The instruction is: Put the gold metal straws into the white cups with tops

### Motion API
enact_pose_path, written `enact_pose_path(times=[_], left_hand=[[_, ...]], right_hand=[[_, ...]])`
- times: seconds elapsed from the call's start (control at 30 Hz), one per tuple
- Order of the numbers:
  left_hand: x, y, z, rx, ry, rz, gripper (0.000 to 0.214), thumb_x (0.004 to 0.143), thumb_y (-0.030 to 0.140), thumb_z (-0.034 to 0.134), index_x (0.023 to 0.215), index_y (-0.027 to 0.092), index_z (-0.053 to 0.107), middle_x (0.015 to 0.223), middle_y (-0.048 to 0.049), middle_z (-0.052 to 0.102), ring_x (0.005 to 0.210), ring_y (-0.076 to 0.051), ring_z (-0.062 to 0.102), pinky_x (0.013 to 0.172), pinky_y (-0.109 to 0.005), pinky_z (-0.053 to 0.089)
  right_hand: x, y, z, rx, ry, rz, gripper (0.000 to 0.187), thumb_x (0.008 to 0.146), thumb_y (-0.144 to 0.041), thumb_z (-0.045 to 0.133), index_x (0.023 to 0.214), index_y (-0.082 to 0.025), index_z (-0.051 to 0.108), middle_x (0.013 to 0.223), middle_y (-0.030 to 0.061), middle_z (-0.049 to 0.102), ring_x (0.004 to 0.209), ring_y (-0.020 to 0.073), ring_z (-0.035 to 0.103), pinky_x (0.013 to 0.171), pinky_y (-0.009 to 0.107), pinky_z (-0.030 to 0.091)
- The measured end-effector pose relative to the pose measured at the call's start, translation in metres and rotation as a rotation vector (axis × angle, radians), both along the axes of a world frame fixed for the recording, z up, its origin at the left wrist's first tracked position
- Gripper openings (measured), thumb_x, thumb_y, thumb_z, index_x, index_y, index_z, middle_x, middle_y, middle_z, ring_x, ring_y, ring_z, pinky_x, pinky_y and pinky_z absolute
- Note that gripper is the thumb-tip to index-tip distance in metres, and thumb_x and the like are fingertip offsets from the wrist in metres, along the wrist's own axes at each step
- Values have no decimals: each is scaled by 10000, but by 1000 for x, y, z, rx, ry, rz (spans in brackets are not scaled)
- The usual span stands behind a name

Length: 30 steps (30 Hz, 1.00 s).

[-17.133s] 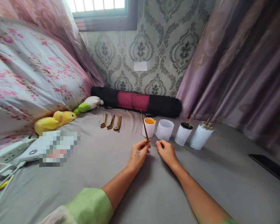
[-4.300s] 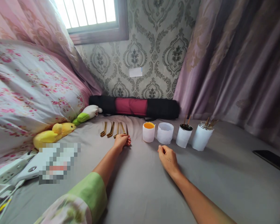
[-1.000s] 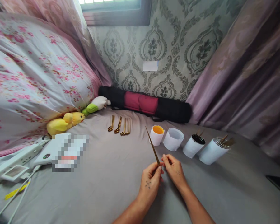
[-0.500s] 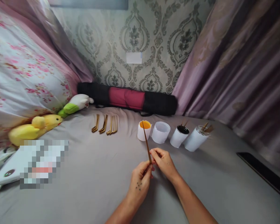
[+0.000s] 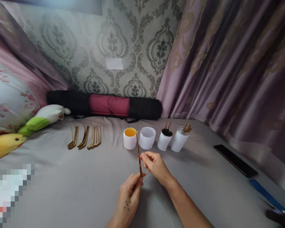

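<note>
My left hand (image 5: 129,194) pinches the lower end of a thin gold straw (image 5: 138,151), which stands nearly upright. My right hand (image 5: 155,164) is closed around the straw's middle, fingertips pinching it. Just beyond them stands a row of white cups: one with orange liquid (image 5: 129,138), one that looks empty (image 5: 147,137), one with dark liquid and sticks (image 5: 165,138), and a jar holding several gold straws (image 5: 180,138). Several bent gold straws (image 5: 85,140) lie side by side on the grey sheet (image 5: 61,186) to the left.
A black and red roll bag (image 5: 104,105) lies along the patterned wall. Plush toys (image 5: 41,116) sit at the left by a floral quilt. A dark phone (image 5: 235,156) and a blue object (image 5: 266,194) lie at the right, below the purple curtain.
The view has swung right and the window has left the picture. My right hand has slid up the straw, away from my left hand; the straw stands a little straighter.
</note>
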State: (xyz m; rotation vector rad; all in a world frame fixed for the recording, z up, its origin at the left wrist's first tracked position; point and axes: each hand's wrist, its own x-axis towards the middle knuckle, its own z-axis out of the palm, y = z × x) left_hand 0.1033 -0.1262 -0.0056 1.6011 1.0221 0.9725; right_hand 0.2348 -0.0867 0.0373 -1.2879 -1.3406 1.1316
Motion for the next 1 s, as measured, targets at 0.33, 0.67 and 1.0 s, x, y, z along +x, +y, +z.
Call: enact_pose_path(times=[0.33,0.67,1.0], left_hand=[[3,-1,-4,1,66,-40,327,830,330,376,1018,183,599,677,-21,477,616,-115,446,582,-220,344],[4,1,1,-40,74,-13,309,813,332,408,962,177,630,667,-20,492,622,-115,444,584,-222,330],[6,3,2,-327,-94,4,274,739,279,479,911,128,630,625,-3,523,531,-88,437,506,-211,336]], right_hand=[[7,-1,10,-24,-4,41,360,788,-458,437,776,-140,606,495,-45,393,443,49,327,422,187,258],[10,2,11,-31,-15,51,286,722,-428,529,763,-150,580,606,-28,481,513,62,383,463,198,303],[13,2,11,-54,-50,68,297,728,-437,506,764,-151,572,551,-38,417,479,58,355,425,188,288]])
